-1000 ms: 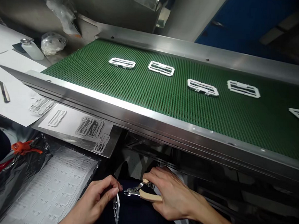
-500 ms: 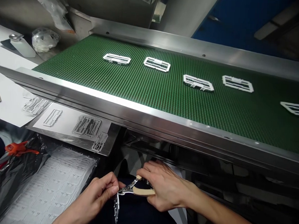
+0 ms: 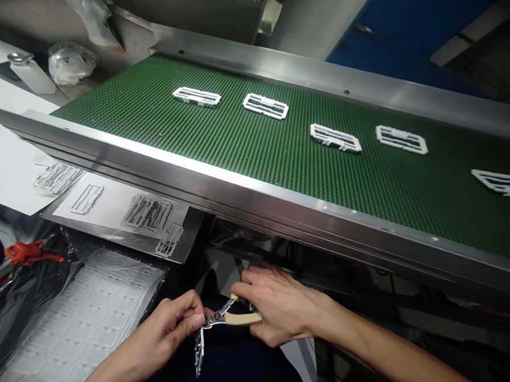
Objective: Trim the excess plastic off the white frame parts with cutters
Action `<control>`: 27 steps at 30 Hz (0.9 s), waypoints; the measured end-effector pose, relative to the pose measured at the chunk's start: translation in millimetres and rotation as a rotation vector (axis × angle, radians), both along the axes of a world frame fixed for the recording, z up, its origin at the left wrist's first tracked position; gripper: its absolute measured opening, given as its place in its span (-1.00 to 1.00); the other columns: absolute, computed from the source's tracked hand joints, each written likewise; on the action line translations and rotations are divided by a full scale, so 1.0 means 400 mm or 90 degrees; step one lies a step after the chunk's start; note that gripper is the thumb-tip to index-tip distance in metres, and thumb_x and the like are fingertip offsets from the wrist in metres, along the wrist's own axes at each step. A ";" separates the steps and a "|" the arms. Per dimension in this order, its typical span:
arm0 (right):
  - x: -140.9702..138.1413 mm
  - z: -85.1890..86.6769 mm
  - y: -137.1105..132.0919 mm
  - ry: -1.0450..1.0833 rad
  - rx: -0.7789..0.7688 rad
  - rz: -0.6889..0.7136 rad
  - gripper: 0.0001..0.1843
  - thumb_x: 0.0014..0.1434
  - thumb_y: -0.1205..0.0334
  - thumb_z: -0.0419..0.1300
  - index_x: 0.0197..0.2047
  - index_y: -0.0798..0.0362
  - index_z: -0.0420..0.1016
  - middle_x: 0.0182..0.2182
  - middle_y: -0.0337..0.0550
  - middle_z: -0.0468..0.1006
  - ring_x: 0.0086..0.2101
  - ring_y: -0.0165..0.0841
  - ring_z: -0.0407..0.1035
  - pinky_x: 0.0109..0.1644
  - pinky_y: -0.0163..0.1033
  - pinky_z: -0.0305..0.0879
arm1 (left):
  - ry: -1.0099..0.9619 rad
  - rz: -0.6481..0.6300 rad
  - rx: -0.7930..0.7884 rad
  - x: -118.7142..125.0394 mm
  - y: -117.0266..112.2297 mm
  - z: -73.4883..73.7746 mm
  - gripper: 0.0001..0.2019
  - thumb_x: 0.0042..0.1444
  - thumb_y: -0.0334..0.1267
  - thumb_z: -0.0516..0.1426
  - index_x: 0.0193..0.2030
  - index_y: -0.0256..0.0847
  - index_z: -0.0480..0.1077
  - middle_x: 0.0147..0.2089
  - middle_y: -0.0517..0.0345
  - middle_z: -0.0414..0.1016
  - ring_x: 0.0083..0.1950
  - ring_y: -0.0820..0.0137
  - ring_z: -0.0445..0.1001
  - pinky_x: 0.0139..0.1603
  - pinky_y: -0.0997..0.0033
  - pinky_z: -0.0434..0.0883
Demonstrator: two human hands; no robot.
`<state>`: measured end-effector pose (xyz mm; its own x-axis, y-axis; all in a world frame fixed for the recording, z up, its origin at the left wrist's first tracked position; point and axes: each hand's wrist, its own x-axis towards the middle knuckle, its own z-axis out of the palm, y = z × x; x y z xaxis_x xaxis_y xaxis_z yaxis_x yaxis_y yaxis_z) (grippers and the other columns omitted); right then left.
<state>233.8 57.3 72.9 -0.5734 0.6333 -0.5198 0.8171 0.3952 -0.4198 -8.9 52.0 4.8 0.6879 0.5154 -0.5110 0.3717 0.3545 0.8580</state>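
My left hand (image 3: 164, 334) pinches a small white plastic frame (image 3: 199, 352) that hangs edge-on below my fingertips. My right hand (image 3: 274, 309) is closed round a pair of cutters with tan handles (image 3: 225, 316), and their metal jaws touch the top of the frame beside my left fingertips. Both hands are low in the view, under the steel front rail of a green conveyor belt (image 3: 282, 158). Several white plastic frames lie flat on the belt, one of them (image 3: 265, 105) near the middle.
A steel shelf (image 3: 125, 221) at left carries paper and more loose frames. Below it a tray of moulded white parts (image 3: 86, 319) rests in black plastic film, beside an orange tool (image 3: 27, 253). A clear bag (image 3: 69, 61) and a white scraper (image 3: 24, 68) lie at far left.
Both hands drifted slightly left and up in the view, with the cutter jaws staying at the frame's top. The frames on the belt shifted a little leftward in the picture.
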 end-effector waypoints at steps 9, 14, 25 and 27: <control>0.008 -0.033 0.016 0.018 -0.076 -0.069 -0.95 -0.12 0.29 0.14 -0.48 -0.01 0.33 -0.60 -0.30 0.37 -0.60 -0.41 0.19 -0.56 -0.29 -0.08 | -0.040 0.084 -0.080 0.002 -0.031 -0.024 -0.75 0.22 0.04 0.02 -0.24 -0.09 0.21 -0.27 0.21 0.41 -0.23 0.35 0.32 -0.20 0.39 0.25; 0.023 -0.083 -0.039 0.020 -0.102 -0.222 -0.90 0.06 0.19 0.11 -0.31 -0.01 0.33 -0.48 -0.27 0.45 -0.53 -0.41 0.29 -0.52 -0.36 0.08 | -0.040 0.275 -0.103 0.014 -0.081 -0.065 -0.45 -0.02 -0.11 0.31 0.11 0.03 0.25 0.21 0.04 0.37 0.15 0.17 0.34 0.18 0.17 0.21; 0.019 -0.038 -0.084 0.092 -0.035 -0.281 -0.58 -0.11 0.30 0.15 -0.10 -0.02 0.30 -0.24 -0.18 0.40 -0.23 -0.28 0.30 -0.13 -0.23 0.22 | -0.146 0.396 -0.479 0.046 -0.051 0.010 -0.46 0.03 0.14 0.19 0.06 -0.15 0.48 -0.20 0.00 0.63 -0.34 0.45 0.48 -0.36 0.63 0.34; 0.022 -0.034 -0.087 0.084 -0.027 -0.279 -0.58 -0.11 0.30 0.14 -0.10 -0.01 0.31 -0.25 -0.18 0.40 -0.25 -0.28 0.30 -0.15 -0.23 0.22 | -0.152 0.388 -0.487 0.052 -0.051 0.012 -0.46 0.03 0.14 0.19 0.06 -0.16 0.48 -0.21 -0.01 0.63 -0.36 0.43 0.48 -0.36 0.60 0.34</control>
